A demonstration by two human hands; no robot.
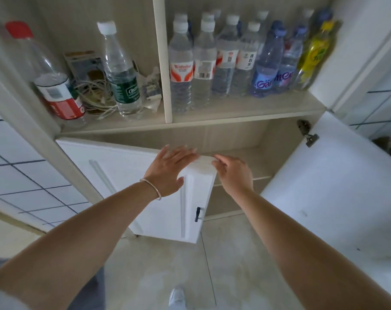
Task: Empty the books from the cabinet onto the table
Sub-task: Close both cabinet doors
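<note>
Below shelved water bottles (181, 70), left hand (167, 171) flat and right hand (233, 173) curled, both on half-open white cabinet door (145, 198) blocking bare lower shelf (252, 162).

We cannot see any books: the left door (145, 189) covers the left half of the lower compartment, and what lies behind it is hidden. Our left hand (170, 170) hides part of that door's top edge, and the fingertips of our right hand (233, 173) curl out of sight over its corner. The right door (337, 189) runs off the right edge. The back bottles (262, 19) are mostly hidden by the front row, and their labels cannot be read. The red-capped bottle (53, 86) is blurred. The packets (85, 63) behind the cords (96, 95) are too smeared to identify. Our shoe (177, 297) is cut off at the bottom edge.
</note>
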